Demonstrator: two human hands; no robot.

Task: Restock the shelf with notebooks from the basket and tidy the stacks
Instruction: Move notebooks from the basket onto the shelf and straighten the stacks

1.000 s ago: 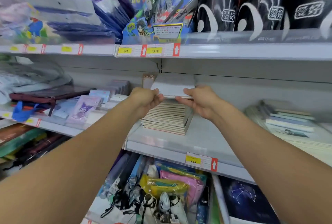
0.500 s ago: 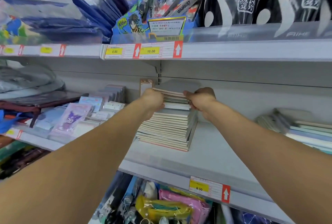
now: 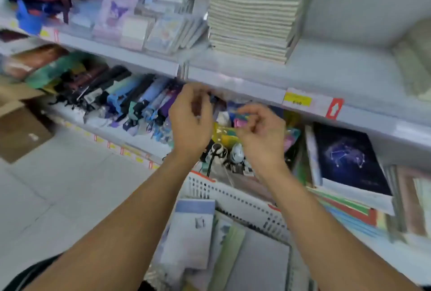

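Observation:
A tall stack of pale notebooks [image 3: 254,17] stands on the grey shelf [image 3: 326,73] at the top middle. Below, a white perforated basket [image 3: 235,199] holds several grey and green notebooks [image 3: 191,232]. My left hand [image 3: 190,122] and my right hand [image 3: 260,134] hang in the air between the shelf edge and the basket. Both hold nothing, with their fingers loosely curled and apart. The picture is blurred by motion.
Character-print pads [image 3: 116,15] lie left of the stack. Folded umbrellas [image 3: 130,101] fill the lower shelf on the left. A dark constellation book [image 3: 349,157] lies at the lower right. A cardboard box [image 3: 18,125] sits on the tiled floor at left.
My hands let go of the notebooks, which now lie on the stack, and dropped below the shelf edge. The camera tilted down, bringing the basket into view.

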